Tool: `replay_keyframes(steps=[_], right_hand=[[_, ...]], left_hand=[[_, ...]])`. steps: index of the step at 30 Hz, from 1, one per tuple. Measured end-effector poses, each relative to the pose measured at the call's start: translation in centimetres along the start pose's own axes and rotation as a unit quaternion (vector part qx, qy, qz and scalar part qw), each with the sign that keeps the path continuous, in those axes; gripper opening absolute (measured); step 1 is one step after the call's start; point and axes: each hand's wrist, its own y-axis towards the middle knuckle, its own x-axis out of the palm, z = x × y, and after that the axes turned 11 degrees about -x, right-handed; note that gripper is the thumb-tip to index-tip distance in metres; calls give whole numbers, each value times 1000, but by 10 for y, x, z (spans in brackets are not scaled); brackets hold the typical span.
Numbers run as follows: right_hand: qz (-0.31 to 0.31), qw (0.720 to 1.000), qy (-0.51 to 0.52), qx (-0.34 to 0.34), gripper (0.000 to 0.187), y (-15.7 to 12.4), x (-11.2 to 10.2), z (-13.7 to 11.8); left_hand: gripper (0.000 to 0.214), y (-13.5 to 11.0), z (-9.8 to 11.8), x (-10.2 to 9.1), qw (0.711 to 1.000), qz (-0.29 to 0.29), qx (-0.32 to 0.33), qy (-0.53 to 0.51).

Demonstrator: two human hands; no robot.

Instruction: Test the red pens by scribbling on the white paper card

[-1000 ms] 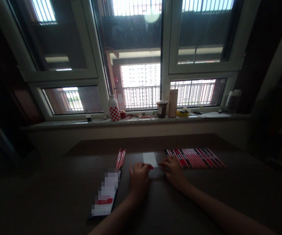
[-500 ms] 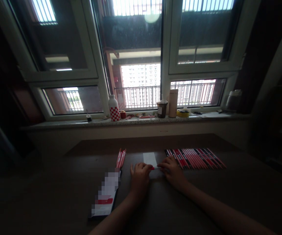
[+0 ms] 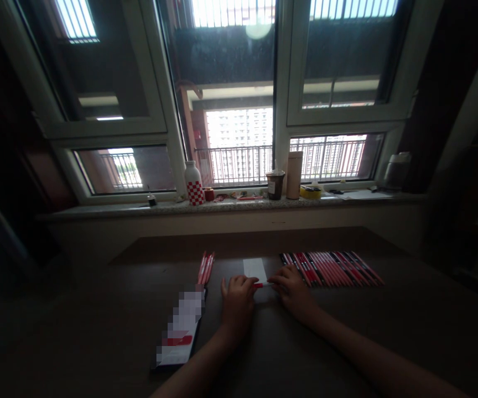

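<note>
A slim pen-like stick (image 3: 259,285), red on the left and whitish on the right, lies crosswise between the fingertips of the left hand (image 3: 238,298) and right hand (image 3: 292,290), its ends hidden by them. Just beyond it, a white paper slip (image 3: 254,267) lies flat. Beside the right hand, red and black pencils (image 3: 332,269) lie slanted in a close, parallel row
</note>
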Motion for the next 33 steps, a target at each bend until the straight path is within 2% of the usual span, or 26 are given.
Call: replay_keyframes(steps=[9, 16, 22, 33], right_hand=[[9, 1000, -15, 17, 24, 0, 1, 1], [20, 998, -41, 45, 23, 0, 1, 3], [11, 999, -34, 42, 23, 1, -1, -1], [7, 999, -32, 39, 23, 1, 0, 0]], left_hand=[[29, 0, -4, 4, 999, 33, -9, 33], [25, -2, -3, 2, 991, 95, -41, 86], [23, -2, -6, 6, 987, 93, -46, 127], [20, -2, -5, 4, 990, 63, -51, 113]])
